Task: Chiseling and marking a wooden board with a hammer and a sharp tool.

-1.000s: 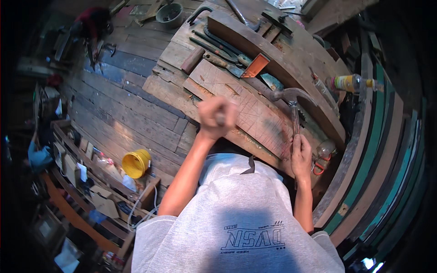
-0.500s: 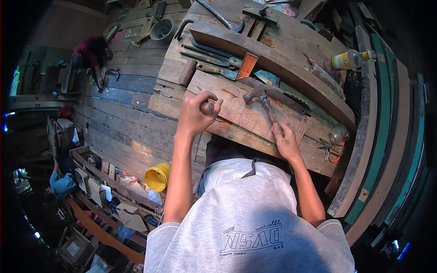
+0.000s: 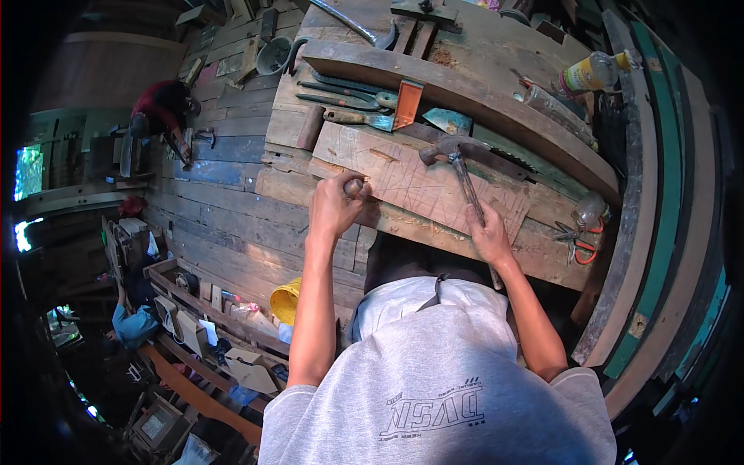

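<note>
My left hand (image 3: pixel 332 204) is closed round a wooden-handled tool; only the round butt of its handle (image 3: pixel 353 188) shows, and the rest is hidden by my fingers. It sits at the near left edge of a flat wooden board (image 3: pixel 426 186) with pencil lines drawn across it. My right hand (image 3: pixel 490 236) grips a claw hammer (image 3: pixel 467 186) by its wooden handle. The hammer's metal head is over the far side of the board, well to the right of my left hand. A small wood chip (image 3: pixel 384 156) lies on the board.
Beyond the board lie a putty knife (image 3: pixel 360 118), an orange metal piece (image 3: pixel 408 105), a handsaw (image 3: pixel 504 164) and a thick timber beam (image 3: pixel 457 97). Red-handled scissors (image 3: pixel 583 249) lie right. A yellow bucket (image 3: pixel 285 301) stands lower left; another person (image 3: pixel 161 108) crouches far left.
My left hand has come slightly nearer to me, still closed round the handle. The hammer has swung a little up and right in my right hand. The whole view has shifted slightly.
</note>
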A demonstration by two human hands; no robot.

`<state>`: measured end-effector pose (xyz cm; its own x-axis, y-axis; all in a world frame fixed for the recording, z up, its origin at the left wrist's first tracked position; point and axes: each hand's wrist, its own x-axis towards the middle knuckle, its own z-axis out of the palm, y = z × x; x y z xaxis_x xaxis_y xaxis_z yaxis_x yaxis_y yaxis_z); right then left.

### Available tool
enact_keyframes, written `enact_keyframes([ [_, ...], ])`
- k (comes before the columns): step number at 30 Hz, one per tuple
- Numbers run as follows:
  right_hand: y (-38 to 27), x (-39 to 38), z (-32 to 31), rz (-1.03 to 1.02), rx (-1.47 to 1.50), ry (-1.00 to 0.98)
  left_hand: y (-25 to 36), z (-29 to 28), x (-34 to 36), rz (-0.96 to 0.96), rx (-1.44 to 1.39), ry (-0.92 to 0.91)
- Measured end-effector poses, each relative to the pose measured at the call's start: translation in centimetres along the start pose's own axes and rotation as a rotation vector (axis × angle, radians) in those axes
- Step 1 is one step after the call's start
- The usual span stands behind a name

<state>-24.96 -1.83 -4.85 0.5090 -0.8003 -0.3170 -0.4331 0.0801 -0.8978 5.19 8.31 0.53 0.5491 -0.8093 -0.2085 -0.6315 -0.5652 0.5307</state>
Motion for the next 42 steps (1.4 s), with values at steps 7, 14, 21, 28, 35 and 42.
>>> enact_keyframes([
  [7,-0.1,-0.3,-0.2,0.028,0.009,-0.04,-0.4,0.5,0.4,-0.013,-0.02,-0.012],
  [14,1.0,-0.1,-0.1,-0.056,-0.007,-0.022,0.2,1.4,0.6,-0.06,0.001,0.07],
  [21,0.3,0.0,-0.6,-0.03,-0.032,-0.071,-0.1,2.3,0.0,-0.027,-0.023,0.144],
  [28,0.0,-0.1,-0.3,-0.039,-0.034,-0.064,0.1,2.7,-0.2,-0.061,-0.12,0.177],
  [35,0.4,0.0,-0.2,-0.072,-0.04,-0.026,-0.7,2.7,-1.0,0.036,-0.16,0.162],
  [42,0.0,-0.1,-0.1,-0.046,-0.041,-0.032,-3.8,1.1,-1.1,-0.012,-0.241,0.305],
])
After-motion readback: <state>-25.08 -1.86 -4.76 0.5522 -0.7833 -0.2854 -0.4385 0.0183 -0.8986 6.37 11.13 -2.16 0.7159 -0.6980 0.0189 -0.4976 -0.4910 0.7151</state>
